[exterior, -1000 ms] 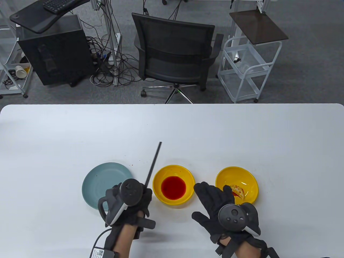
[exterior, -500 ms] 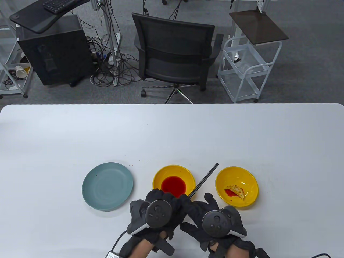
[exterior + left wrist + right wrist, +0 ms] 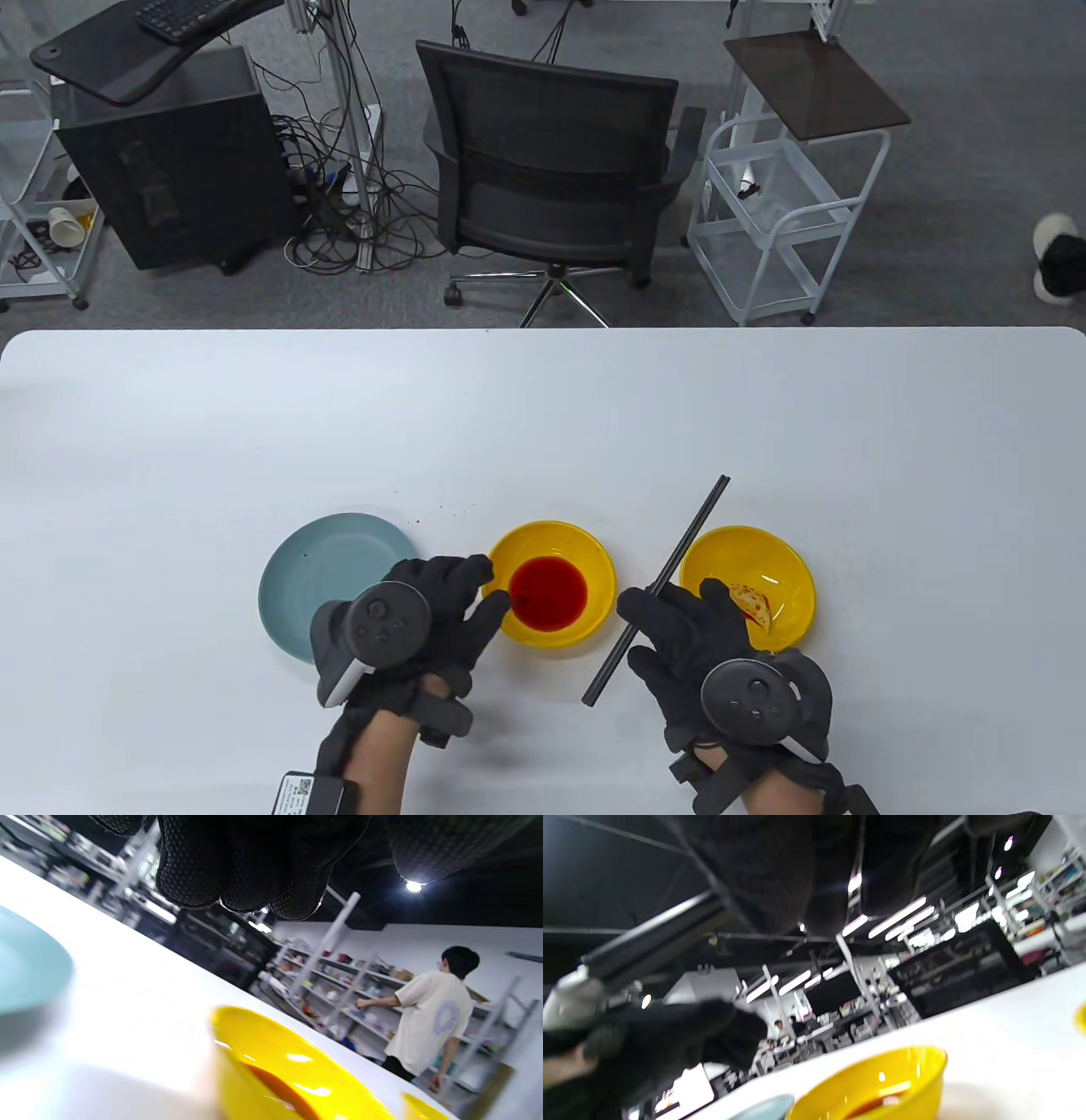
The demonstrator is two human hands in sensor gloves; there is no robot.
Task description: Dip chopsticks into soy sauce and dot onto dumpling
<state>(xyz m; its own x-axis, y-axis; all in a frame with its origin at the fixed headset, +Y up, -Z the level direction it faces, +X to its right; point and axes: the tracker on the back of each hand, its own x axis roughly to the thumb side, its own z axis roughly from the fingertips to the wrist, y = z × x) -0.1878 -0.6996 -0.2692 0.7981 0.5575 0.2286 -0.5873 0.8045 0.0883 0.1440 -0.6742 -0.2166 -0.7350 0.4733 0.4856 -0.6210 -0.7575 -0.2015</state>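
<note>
Black-gloved fingers (image 3: 670, 604) of the right hand (image 3: 704, 645) wrapped about the dark chopsticks (image 3: 657, 587), gripped near the lower third, so that the long upper end slants away toward the far right and the short end pointing back at the near table edge; both sticks lying together as one bar, probably a carrying hold not yet settled into an eating grip. Hard to tell from the blurred right wrist view which fingers actually press the sticks. Held between the two yellow bowls, over bare white table (image 3: 543, 407), apart from both; likely parked there because either bowl sits within easy reach. Left hand (image 3: 424, 607) spread loosely and empty, fingertips (image 3: 492, 601) just at the near-left rim of the soy sauce bowl (image 3: 548, 582), perhaps to steady it for the dip; contact with the rim not certain. Red-brown sauce (image 3: 548, 592) pooled in the middle of that bowl. Dumpling (image 3: 751, 601) lying in the right yellow bowl (image 3: 748, 584), already smeared red, partly hidden behind the right fingers. Pale blue plate (image 3: 318, 577) to the left, partly under the left tracker, bare where visible. Judged next: regrip so the thin tips point downward, then dip. Risk: drips on the white top, as the small red specks beyond the plate suggest.
</note>
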